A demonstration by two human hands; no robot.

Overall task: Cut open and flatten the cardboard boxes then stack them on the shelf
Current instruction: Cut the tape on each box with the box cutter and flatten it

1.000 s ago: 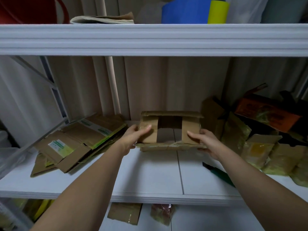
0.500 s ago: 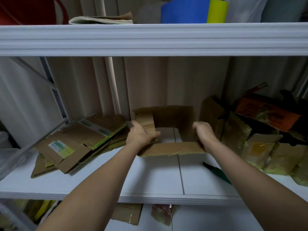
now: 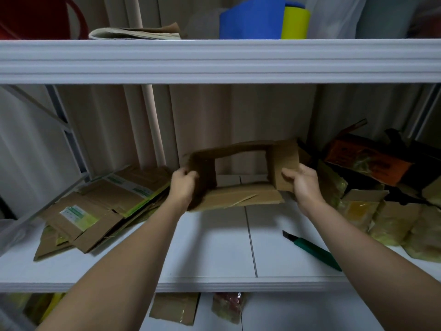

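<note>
- White shelf [image 3: 214, 247] carries everything, with flattened cardboard [image 3: 100, 206] piled at its left end.
- Left hand [image 3: 182, 187] and right hand [image 3: 303, 185] each have fingers closed on a side of the open-ended cardboard box [image 3: 238, 177], mid-shelf.
- Green cutter [image 3: 312, 250] lies near the front right.

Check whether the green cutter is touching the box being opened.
Apart. The head view shows the green cutter lying alone on the white shelf, with bare shelf between it and the cardboard box.
</note>
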